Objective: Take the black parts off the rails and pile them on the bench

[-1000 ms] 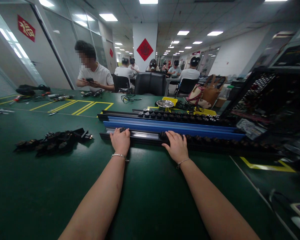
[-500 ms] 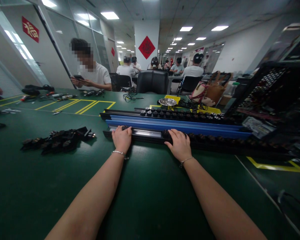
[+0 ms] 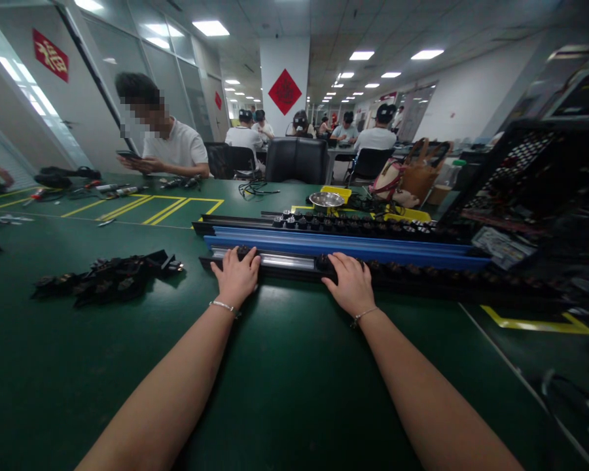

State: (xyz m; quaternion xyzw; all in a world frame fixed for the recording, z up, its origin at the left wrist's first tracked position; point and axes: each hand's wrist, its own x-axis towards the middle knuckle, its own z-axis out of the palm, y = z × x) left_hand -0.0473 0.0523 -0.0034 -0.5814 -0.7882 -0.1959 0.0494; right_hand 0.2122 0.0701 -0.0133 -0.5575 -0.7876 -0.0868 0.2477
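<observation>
A long black rail (image 3: 287,261) with a shiny metal channel lies across the green table in front of me. My left hand (image 3: 236,278) is near the rail's left end, fingers bent over a small round black module (image 3: 244,250) and thumb spread out to the left. Farther right, my right hand (image 3: 351,281) curls over the rail beside another black module (image 3: 323,263), its thumb on the near wall. The fingers partly hide what lies under both hands. More black modules (image 3: 412,269) sit in the rail to the right.
Behind the rail are a blue rail (image 3: 343,243) and another black rail (image 3: 211,227) with a row of modules. Loose black parts (image 3: 122,278) lie in a pile at left. A metal bowl (image 3: 326,199) stands farther back. A person (image 3: 171,147) with a phone sits across the table.
My left thumb has spread away from the fingers, and the left hand has opened a little. My right hand stays at the same spot on the rail. The view has shifted slightly.
</observation>
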